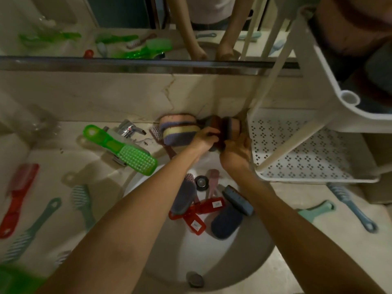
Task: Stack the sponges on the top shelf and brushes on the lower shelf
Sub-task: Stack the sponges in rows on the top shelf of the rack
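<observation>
A pile of sponges lies against the wall behind the sink. A striped sponge (178, 131) in pink, yellow and blue sits at its left. My left hand (204, 137) and my right hand (236, 150) both grip a dark brown-and-blue sponge (230, 126) at the pile's right. A white two-tier rack stands at the right. Its lower shelf (297, 151) is perforated and bare. Its top shelf (347, 98) holds dark sponges. Brushes lie around: a green brush (125, 151) beside the tap, and red brushes (203, 211) in the sink.
The white sink basin (244, 262) also holds a blue brush and dark blue sponges. On the counter at left lie a red brush (19, 198) and teal brushes (80, 202); two blue-green brushes (350, 206) lie at right. A chrome tap (129, 129) stands behind the sink below a mirror.
</observation>
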Demonstrator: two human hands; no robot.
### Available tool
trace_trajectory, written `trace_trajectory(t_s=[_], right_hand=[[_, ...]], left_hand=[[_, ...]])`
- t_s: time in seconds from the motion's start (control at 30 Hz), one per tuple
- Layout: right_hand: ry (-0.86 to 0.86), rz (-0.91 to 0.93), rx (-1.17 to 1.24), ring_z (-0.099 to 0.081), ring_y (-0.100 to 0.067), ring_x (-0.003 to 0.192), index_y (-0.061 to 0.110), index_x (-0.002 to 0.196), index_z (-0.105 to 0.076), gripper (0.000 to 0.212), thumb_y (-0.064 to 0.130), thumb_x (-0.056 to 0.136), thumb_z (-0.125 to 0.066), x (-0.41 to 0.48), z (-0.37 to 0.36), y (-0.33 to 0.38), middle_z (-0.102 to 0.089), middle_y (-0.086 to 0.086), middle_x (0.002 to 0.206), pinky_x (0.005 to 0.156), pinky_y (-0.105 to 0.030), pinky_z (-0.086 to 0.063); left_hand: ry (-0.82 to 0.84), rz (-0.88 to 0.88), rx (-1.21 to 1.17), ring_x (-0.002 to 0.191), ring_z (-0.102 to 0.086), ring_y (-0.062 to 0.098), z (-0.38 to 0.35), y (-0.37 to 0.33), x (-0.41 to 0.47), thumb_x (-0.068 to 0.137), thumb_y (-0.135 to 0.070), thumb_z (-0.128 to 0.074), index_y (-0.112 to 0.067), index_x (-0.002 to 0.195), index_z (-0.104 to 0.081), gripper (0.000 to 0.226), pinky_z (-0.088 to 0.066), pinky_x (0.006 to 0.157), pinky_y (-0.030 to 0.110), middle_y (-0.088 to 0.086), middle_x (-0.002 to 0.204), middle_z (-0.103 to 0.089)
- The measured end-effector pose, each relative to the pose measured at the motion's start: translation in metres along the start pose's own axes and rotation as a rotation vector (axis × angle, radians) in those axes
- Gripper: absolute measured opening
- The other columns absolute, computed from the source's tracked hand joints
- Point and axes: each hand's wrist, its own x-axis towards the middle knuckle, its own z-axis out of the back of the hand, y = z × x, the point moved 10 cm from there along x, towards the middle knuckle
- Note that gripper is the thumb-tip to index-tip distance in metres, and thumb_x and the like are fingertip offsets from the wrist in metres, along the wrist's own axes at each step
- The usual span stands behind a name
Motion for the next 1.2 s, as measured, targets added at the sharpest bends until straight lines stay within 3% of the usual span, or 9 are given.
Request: trace_trajectory(t_s=[0.13,0.27,0.5,0.63,0.8,0.93,1.0,1.07,1.2], right_hand=[[0.063,0.012,0.035,-0.019,-0.039,0.14,0.001,0.133,-0.041,0.039,0.012,0.097,-0.035,0.008,-0.012,0.005,-0.015,-0.024,0.152,0.113,-0.042,-0.019],[0.076,0.062,-0.037,-0.011,-0.044,0.141,-0.002,0.132,-0.041,0.038,0.01,0.097,-0.034,0.008,-0.013,0.01,-0.007,-0.028,0.153,0.116,-0.047,-0.014],[0.002,0.12,-0.05,-0.035,-0.039,0.132,0.002,0.124,-0.051,0.034,0.005,0.092,-0.038,-0.011,0.003,0.019,-0.033,-0.028,0.144,0.104,-0.043,-0.034],[-0.081,0.142,-0.109,-0.059,-0.037,0.107,0.0,0.111,-0.059,0.029,0.001,0.092,-0.038,-0.032,0.028,0.02,-0.062,-0.024,0.115,0.086,-0.039,-0.047],[-0.37,0.281,-0.018,-0.061,-0.045,0.092,0.0,0.103,-0.067,0.032,-0.012,0.076,-0.054,-0.069,0.089,0.041,-0.062,-0.027,0.1,0.079,-0.042,-0.05],[-0.591,0.394,0.112,-0.06,-0.044,0.08,-0.001,0.091,-0.059,0.023,-0.007,0.069,-0.063,-0.106,0.148,0.058,-0.059,-0.028,0.103,0.067,-0.043,-0.056],[-0.71,0.474,0.25,-0.055,-0.038,0.07,0.002,0.08,-0.049,0.011,-0.001,0.07,-0.048,-0.133,0.182,0.067,-0.056,-0.024,0.09,0.061,-0.04,-0.051],[-0.751,0.509,0.39,-0.05,-0.031,0.072,0.004,0.079,-0.045,0.011,0.003,0.068,-0.046,-0.15,0.207,0.07,-0.051,-0.019,0.085,0.065,-0.023,-0.037],[-0.621,0.459,0.569,-0.045,-0.022,0.096,0.001,0.109,-0.047,0.044,0.008,0.069,-0.065,-0.166,0.231,0.071,-0.046,-0.012,0.105,0.079,-0.02,-0.035]], left_hand=[[-0.084,-0.091,0.116,0.113,-0.055,0.033,0.013,0.0,0.003,0.089,0.005,-0.05,0.004,0.115,-0.059,0.028,-0.04,0.06,0.012,0.023,0.126,-0.056],[-0.143,-0.118,0.124,0.106,-0.055,0.026,0.022,-0.002,-0.002,0.088,0.005,-0.049,-0.003,0.108,-0.062,0.025,-0.037,0.067,0.016,0.018,0.12,-0.06],[-0.19,-0.108,0.02,0.101,-0.054,0.025,0.034,-0.003,-0.022,0.083,0.011,-0.044,-0.014,0.091,-0.054,0.028,-0.041,0.078,0.023,0.015,0.109,-0.06],[-0.251,-0.197,-0.025,0.095,-0.052,0.02,0.038,-0.019,-0.048,0.084,0.011,-0.043,-0.014,0.092,-0.052,0.027,-0.041,0.076,0.024,0.007,0.099,-0.055],[-0.364,-0.328,-0.305,0.099,-0.06,0.028,0.05,-0.047,-0.102,0.084,0.005,-0.047,-0.028,0.105,-0.046,0.039,-0.053,0.088,0.047,0.005,0.104,-0.056],[-0.49,-0.339,-0.664,0.083,-0.058,0.01,0.068,-0.059,-0.153,0.084,0.004,-0.05,-0.024,0.114,-0.036,0.043,-0.055,0.077,0.037,-0.006,0.091,-0.055],[-0.451,-0.304,-0.897,0.083,-0.057,0.017,0.07,-0.065,-0.169,0.084,0.005,-0.046,-0.011,0.106,-0.043,0.028,-0.052,0.071,0.032,0.002,0.089,-0.055],[-0.335,-0.253,-1.099,0.084,-0.055,0.023,0.063,-0.076,-0.181,0.083,0.005,-0.041,-0.005,0.089,-0.051,0.015,-0.049,0.071,0.03,0.007,0.084,-0.055],[-0.164,-0.246,-1.152,0.069,-0.05,0.023,0.051,-0.103,-0.211,0.081,-0.003,-0.036,-0.007,0.08,-0.052,0.016,-0.041,0.064,0.031,0.008,0.074,-0.052]])
